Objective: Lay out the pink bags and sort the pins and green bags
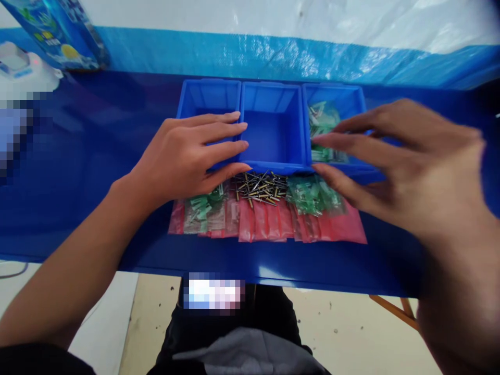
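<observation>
My left hand lies palm down over the front of the left blue bin. Its fingers are stretched out, their tips at the divide with the middle blue bin. On the right, my right hand hovers at the front of the right blue bin, thumb and fingers apart with nothing visible between them. Small clear and green packets lie inside that bin. In front of the bins sits a pile of pop rivets, between green packets and more clear-green packets.
Pinkish-red plastic bags lie in a row under the pile and packets on the blue table. A white device and a blue printed pouch stand at the back left. Blue-and-white sheeting hangs behind.
</observation>
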The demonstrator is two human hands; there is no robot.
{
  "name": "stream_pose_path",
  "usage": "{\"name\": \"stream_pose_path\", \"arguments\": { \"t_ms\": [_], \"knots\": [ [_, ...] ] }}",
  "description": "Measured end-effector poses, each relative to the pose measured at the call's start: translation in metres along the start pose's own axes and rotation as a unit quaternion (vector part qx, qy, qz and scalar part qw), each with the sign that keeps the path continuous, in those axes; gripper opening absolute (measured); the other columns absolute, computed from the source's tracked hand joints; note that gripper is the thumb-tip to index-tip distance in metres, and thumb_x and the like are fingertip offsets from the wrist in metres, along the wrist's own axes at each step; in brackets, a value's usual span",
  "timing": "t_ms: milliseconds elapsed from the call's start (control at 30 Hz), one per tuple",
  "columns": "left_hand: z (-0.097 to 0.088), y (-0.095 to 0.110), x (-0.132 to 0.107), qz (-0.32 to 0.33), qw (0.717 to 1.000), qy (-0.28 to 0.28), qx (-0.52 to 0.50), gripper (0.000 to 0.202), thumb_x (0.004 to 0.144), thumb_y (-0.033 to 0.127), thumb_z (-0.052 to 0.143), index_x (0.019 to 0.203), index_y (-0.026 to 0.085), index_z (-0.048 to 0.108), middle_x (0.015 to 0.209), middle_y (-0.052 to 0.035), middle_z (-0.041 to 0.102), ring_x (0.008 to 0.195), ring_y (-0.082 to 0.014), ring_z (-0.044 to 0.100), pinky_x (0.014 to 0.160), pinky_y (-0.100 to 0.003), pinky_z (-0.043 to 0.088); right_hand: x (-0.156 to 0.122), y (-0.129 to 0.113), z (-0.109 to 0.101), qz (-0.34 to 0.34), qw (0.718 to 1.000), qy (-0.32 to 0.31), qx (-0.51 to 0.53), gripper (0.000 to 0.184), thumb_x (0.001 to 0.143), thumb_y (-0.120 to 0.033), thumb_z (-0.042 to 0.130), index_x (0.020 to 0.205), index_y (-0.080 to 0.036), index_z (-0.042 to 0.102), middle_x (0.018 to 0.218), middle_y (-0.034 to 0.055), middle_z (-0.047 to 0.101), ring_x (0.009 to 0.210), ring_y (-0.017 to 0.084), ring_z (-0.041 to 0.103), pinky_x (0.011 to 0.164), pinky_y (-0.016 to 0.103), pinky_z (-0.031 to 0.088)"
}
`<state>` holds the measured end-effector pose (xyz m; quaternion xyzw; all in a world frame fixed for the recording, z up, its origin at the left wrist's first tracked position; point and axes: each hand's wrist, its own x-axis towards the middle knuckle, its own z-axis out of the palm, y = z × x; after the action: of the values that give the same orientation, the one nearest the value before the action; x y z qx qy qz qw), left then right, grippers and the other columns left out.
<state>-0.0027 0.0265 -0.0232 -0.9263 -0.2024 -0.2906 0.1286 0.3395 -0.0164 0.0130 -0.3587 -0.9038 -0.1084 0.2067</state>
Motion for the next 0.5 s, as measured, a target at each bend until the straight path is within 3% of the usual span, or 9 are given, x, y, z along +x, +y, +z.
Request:
{"name": "stream_pose_path", "arguments": {
  "t_ms": [100, 200, 333, 367, 433, 500],
  "knots": [
    [-0.001, -0.001, 0.000, -0.008, 1.000, -0.007, -0.006, 0.029, 0.106, 0.040, 0.074, 0.131, 0.023, 0.075, 0.137, -0.0062, 0.079, 0.131, -0.0280, 0.077, 0.109, -0.043, 0.071, 0.002, -0.001, 0.019, -0.018, 0.997, -0.009, 0.080, 0.030, 0.108, -0.036, 0.070, 0.133, -0.022, 0.077, 0.138, 0.0159, 0.074, 0.109, 0.028, 0.078, 0.086, 0.044, 0.064],
    [-0.002, -0.001, 0.000, -0.002, 1.000, -0.005, -0.013, 0.028, 0.108, 0.037, 0.071, 0.133, 0.025, 0.075, 0.139, -0.0049, 0.078, 0.132, -0.0278, 0.077, 0.110, -0.042, 0.071, 0.002, -0.003, 0.029, 0.003, 0.992, -0.001, 0.126, 0.022, 0.109, -0.029, 0.067, 0.127, -0.031, 0.079, 0.137, 0.0085, 0.075, 0.097, 0.021, 0.077, 0.082, 0.039, 0.063],
    [-0.002, -0.002, -0.001, -0.004, 1.000, -0.016, -0.007, 0.026, 0.110, 0.036, 0.068, 0.132, 0.024, 0.076, 0.139, -0.0056, 0.078, 0.131, -0.0295, 0.077, 0.107, -0.046, 0.072, 0.003, -0.008, 0.016, -0.038, 0.996, 0.010, 0.082, 0.025, 0.106, -0.031, 0.072, 0.130, -0.024, 0.076, 0.133, 0.0140, 0.076, 0.105, 0.027, 0.078, 0.084, 0.041, 0.060],
    [-0.002, -0.003, -0.001, -0.003, 1.000, -0.024, -0.004, 0.027, 0.110, 0.036, 0.067, 0.133, 0.025, 0.075, 0.139, -0.0049, 0.078, 0.131, -0.0295, 0.077, 0.107, -0.047, 0.072, 0.003, -0.011, 0.009, -0.044, 0.997, 0.012, 0.057, 0.023, 0.105, -0.033, 0.074, 0.126, -0.023, 0.076, 0.125, 0.0143, 0.078, 0.104, 0.029, 0.078, 0.080, 0.041, 0.058],
    [-0.002, -0.002, -0.001, 0.001, 0.999, -0.034, 0.001, 0.027, 0.110, 0.037, 0.066, 0.134, 0.025, 0.074, 0.141, -0.0044, 0.077, 0.133, -0.0291, 0.076, 0.107, -0.047, 0.072, 0.002, -0.017, -0.006, -0.034, 0.999, -0.005, 0.007, 0.015, 0.104, -0.039, 0.074, 0.105, -0.023, 0.073, 0.093, 0.0079, 0.078, 0.079, 0.025, 0.074, 0.063, 0.038, 0.047],
    [-0.002, -0.001, 0.000, 0.000, 1.000, -0.025, 0.002, 0.027, 0.110, 0.037, 0.067, 0.133, 0.024, 0.074, 0.140, -0.0053, 0.077, 0.133, -0.0291, 0.076, 0.108, -0.045, 0.072, -0.003, -0.023, -0.015, -0.022, 0.998, -0.056, -0.034, 0.025, 0.105, -0.046, 0.067, 0.092, -0.024, 0.064, 0.063, 0.0004, 0.062, 0.051, 0.020, 0.055, 0.053, 0.036, 0.029]
  ]
}}
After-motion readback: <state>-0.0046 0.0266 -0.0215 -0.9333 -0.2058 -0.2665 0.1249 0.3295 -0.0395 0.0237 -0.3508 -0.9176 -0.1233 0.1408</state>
